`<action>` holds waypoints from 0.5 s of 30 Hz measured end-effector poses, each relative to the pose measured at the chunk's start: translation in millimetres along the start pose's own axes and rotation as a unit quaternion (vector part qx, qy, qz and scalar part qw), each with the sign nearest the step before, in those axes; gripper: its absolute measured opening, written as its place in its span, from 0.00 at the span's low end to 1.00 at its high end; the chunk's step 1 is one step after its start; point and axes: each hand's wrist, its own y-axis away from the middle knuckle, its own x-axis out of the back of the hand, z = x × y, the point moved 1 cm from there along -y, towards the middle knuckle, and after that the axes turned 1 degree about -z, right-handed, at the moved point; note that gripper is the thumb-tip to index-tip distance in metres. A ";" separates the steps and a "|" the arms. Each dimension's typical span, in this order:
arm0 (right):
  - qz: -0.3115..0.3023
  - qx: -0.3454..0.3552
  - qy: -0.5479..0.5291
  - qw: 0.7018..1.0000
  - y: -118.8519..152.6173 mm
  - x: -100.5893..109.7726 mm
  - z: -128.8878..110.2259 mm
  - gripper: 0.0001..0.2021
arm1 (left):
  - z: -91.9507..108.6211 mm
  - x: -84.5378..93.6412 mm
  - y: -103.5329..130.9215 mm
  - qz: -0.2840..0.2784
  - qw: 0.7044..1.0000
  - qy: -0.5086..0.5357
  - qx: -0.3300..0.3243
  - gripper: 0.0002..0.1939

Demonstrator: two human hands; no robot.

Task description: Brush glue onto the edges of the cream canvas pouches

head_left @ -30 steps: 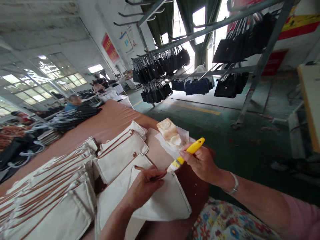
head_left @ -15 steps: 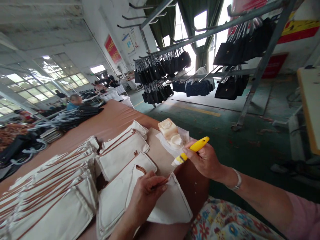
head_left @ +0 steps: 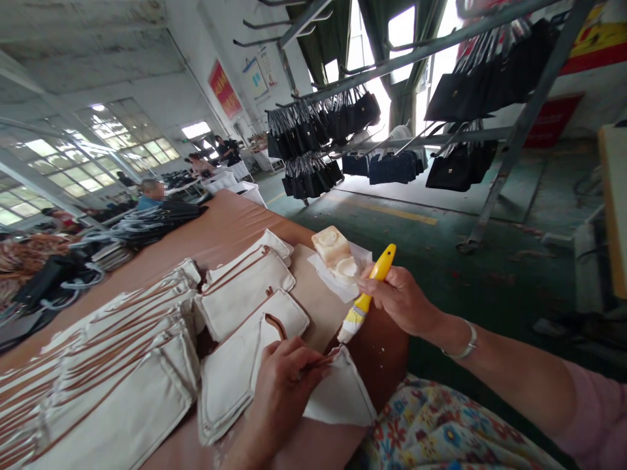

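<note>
My right hand [head_left: 399,297] is closed round the yellow handle of a paintbrush [head_left: 365,297]. Its white-coated bristles point down, just above the corner of a cream fabric pouch [head_left: 340,388]. My left hand [head_left: 287,372] pinches the brown-trimmed top edge of that pouch. Behind the brush, a small cream-coloured block-like container [head_left: 332,245] with white paste at its near end lies on a white sheet [head_left: 360,258]. More cream pouches [head_left: 247,287] with brown edging lie beyond my left hand, and a long overlapping row of them [head_left: 122,385] covers the left side.
The table [head_left: 245,212] has a brown covering, with a tan board [head_left: 318,300] under the sheet. Black bags [head_left: 304,134] hang from a metal rack [head_left: 514,150] beyond the table. A person [head_left: 151,192] sits behind dark bags [head_left: 157,225] at the far left.
My right hand has turned the brush more upright and its bristles have come down nearer the pouch corner. My left hand keeps its pinch on the pouch edge. The view has shifted slightly.
</note>
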 end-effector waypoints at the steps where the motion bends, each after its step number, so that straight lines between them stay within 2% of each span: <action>1: 0.008 0.005 0.009 1.000 0.3 -1.6 1.6 0.12 | 0.3 1.2 0.8 -0.001 1.000 -0.003 0.000 0.07; 5: -0.079 -0.047 -0.051 0.994 9.0 -13.1 6.4 0.12 | -1.3 11.7 -1.8 -0.016 0.999 -0.035 0.005 0.06; 6: -0.080 -0.056 -0.079 0.992 11.1 -12.6 5.6 0.12 | -2.6 17.4 -4.9 -0.020 0.999 -0.045 0.003 0.05; 8: -0.025 -0.046 -0.121 0.991 11.1 -3.8 1.4 0.11 | -5.6 35.5 -13.8 -0.026 0.999 -0.045 -0.007 0.06; 11: 0.089 0.010 -0.121 0.989 -0.9 23.7 -6.5 0.12 | -7.9 80.9 -26.7 -0.059 0.998 0.031 -0.009 0.09; 13: 0.145 0.055 -0.052 0.987 -15.2 44.1 -8.9 0.12 | -7.3 117.6 -28.0 -0.100 0.990 0.099 0.001 0.11; 15: 0.169 0.093 0.051 0.980 -32.1 60.2 -5.8 0.13 | -7.4 148.2 -21.0 -0.107 0.985 0.135 -0.018 0.14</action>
